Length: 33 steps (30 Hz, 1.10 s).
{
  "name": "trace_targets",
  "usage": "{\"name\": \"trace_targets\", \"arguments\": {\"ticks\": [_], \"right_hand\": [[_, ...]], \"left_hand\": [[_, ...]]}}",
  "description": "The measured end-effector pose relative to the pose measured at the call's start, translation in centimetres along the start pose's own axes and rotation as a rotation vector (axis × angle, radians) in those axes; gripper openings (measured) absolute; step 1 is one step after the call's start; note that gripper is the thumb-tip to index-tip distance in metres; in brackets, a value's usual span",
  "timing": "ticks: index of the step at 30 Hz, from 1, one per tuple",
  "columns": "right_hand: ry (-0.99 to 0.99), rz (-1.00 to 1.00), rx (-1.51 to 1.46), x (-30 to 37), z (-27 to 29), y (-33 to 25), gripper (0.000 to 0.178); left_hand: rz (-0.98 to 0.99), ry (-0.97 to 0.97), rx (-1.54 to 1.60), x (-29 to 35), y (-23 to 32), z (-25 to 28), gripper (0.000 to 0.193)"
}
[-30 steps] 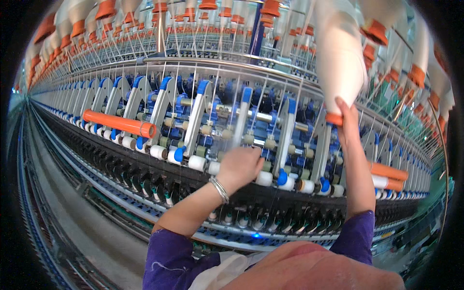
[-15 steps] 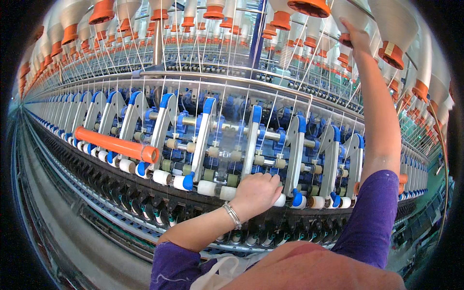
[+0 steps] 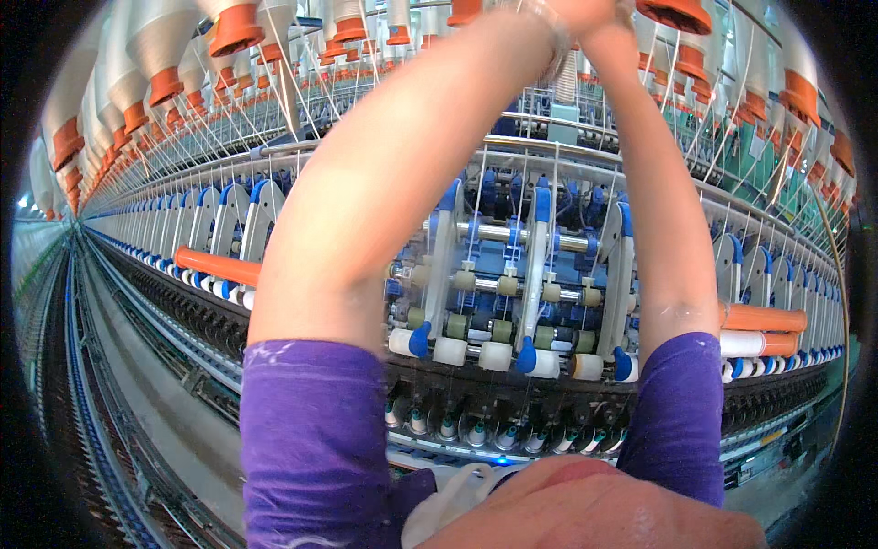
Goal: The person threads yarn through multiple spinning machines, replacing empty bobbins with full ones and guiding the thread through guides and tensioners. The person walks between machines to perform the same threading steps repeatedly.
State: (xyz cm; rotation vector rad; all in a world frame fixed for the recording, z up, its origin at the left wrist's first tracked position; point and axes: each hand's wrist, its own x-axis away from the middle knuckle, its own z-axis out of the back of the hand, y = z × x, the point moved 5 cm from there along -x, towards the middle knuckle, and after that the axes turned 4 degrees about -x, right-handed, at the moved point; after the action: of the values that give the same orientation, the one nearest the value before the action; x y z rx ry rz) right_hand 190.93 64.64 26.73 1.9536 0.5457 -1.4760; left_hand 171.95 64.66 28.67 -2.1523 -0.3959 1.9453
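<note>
Both of my arms are raised over a spinning frame, and my hands meet at the top edge of the view. My left hand (image 3: 578,11) is blurred, with a bangle at its wrist. Close against it is my right hand (image 3: 611,38). The fingers of both are cut off or hidden, so what they hold, if anything, cannot be seen. Nearest to them hang white roving bobbins with orange ends, such as the bobbin (image 3: 675,13) just to the right. Below stand grey drafting arms (image 3: 535,265) with blue caps, above white rollers (image 3: 495,355).
An orange tube (image 3: 219,265) lies across the rollers at left, partly behind my left arm. More orange tubes (image 3: 764,317) lie at right, one partly wound in white. Several spindles (image 3: 476,432) line the lower frame. A metal rail (image 3: 549,146) and taut roving strands cross between bobbins and arms.
My left hand has left the white rollers and risen to the top edge beside my right hand. My right hand has shifted left and up. The view has turned to the right.
</note>
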Motion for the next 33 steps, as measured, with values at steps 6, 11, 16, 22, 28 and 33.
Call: {"name": "trace_targets", "arguments": {"ticks": [6,11,16,22,28,33], "right_hand": [[-0.179,-0.184,-0.244,-0.1,2.5,-0.5,0.038],[-0.272,-1.043,-1.878,2.4,0.5,1.2,0.031],[-0.371,-1.18,-1.912,4.1,2.0,1.9,0.042],[-0.406,-0.771,-1.599,4.9,6.0,1.0,0.026],[-0.439,-0.65,-1.139,9.2,4.3,1.1,0.006],[-0.842,-0.297,-0.878,13.9,2.7,2.1,0.016]], "left_hand": [[0.366,-0.217,0.025,-7.2,-2.7,-4.9,0.031],[0.01,-0.029,-0.038,-6.4,-2.5,-4.9,0.026],[-0.133,0.057,-0.08,4.2,0.2,-2.5,0.036],[-0.04,-0.169,0.324,11.8,2.5,-1.7,0.029],[1.058,-0.474,1.143,22.8,5.1,-8.3,0.013],[1.562,-0.258,1.313,26.8,6.6,-12.9,0.027]]}}
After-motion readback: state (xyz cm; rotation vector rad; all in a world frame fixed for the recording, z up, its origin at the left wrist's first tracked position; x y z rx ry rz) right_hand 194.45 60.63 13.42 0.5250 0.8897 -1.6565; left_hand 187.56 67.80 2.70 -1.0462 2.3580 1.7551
